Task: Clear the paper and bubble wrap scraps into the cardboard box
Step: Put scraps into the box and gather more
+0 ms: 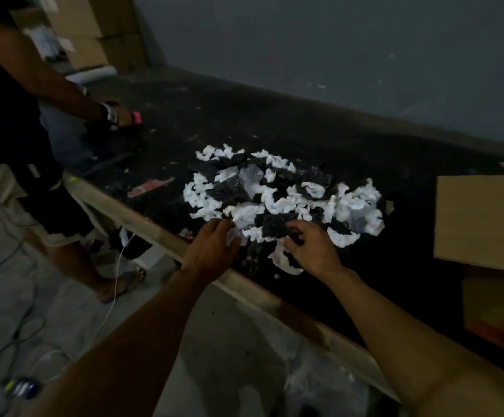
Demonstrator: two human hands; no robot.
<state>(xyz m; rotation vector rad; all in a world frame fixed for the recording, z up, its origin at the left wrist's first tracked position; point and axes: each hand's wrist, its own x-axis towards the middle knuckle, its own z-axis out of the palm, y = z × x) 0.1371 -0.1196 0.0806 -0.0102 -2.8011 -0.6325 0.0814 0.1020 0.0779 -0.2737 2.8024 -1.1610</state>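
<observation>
A heap of white paper scraps (356,203) mixed with clear and dark bubble wrap pieces (246,179) lies in the middle of the black table (274,115). My left hand (211,248) rests on the heap's near left edge, fingers curled over a clear scrap. My right hand (311,248) sits at the near edge beside it, fingers bent onto a white paper scrap (284,261). The cardboard box (482,221) stands at the table's right end, apart from both hands.
Another person (10,130) stands at the table's left end with a hand on a pink object (137,118). Stacked cardboard boxes (88,31) sit at the back left. Cables (19,326) trail over the floor. A pale wooden strip (160,233) edges the table's front.
</observation>
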